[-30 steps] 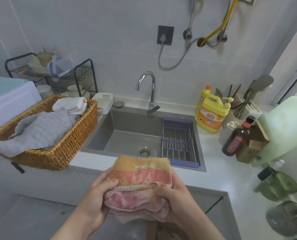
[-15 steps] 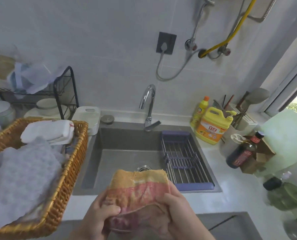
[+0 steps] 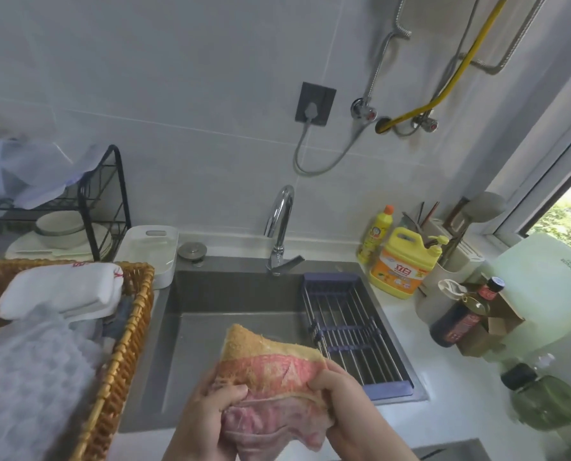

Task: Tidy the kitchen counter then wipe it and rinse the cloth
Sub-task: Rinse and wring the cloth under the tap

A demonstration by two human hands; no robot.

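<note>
two hands hold one cloth [image 3: 271, 371], a folded terry rag banded orange over pink, bunched between them above the near edge of the sink [image 3: 231, 294]. the left hand [image 3: 207, 417] grips the lower left of the wad with its fingers curled across the front, and the right hand [image 3: 347, 400] clamps the right edge with fingers wrapped over the hem. the top fold stands up free beyond the fingertips, and a loose tail droops below the palms. it looks soft and limp. i'd judge it light when dry, sagging wherever it isn't supported, and heavier and drippy once wet; whether it is damp now i cannot tell. nothing about it seems fragile or slick, so a full-fisted hold on the bunched middle should be safest, with the hanging tail gathered in so it doesn't drag. for rinsing, a hold at both ends suits twisting and wringing. the faucet [image 3: 279, 227] rises straight ahead, beyond both hands and past the basin. a slatted drain rack [image 3: 350, 331] sits just beyond the right hand, a wicker basket [image 3: 124, 344] of folded towels [image 3: 61, 291] lies left of the left hand, and the pale counter [image 3: 443, 377] runs off to the right of the right hand, carrying a yellow detergent jug [image 3: 400, 264].
</note>
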